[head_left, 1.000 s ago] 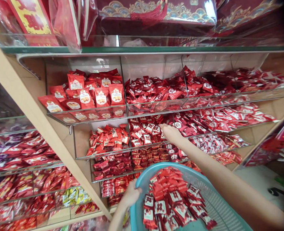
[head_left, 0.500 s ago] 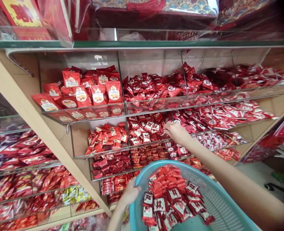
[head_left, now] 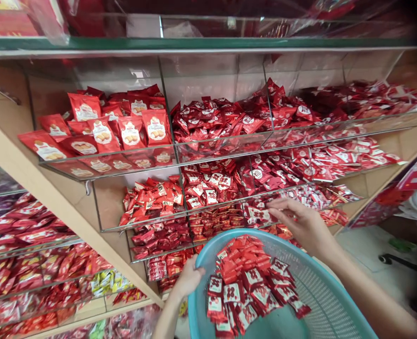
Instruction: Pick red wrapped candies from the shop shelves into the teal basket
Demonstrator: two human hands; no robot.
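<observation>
Our right hand (head_left: pixel 302 226) seems pinched on a red-and-white packet (head_left: pixel 259 213), between the shelves (head_left: pixel 194 44) and the blue basket (head_left: pixel 323 285); our left hand (head_left: pixel 190 278) clamps the basket's rim. The packet looks light, soft and slick, probably best gripped by its end. Similar packets (head_left: pixel 261 294) lie inside.

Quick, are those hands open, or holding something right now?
Left hand: closed on the blue basket.
Right hand: pinched, apparently holding a red-and-white packet.

Red packets (head_left: pixel 215 117) on tiered shelves (head_left: pixel 108 207)
</observation>
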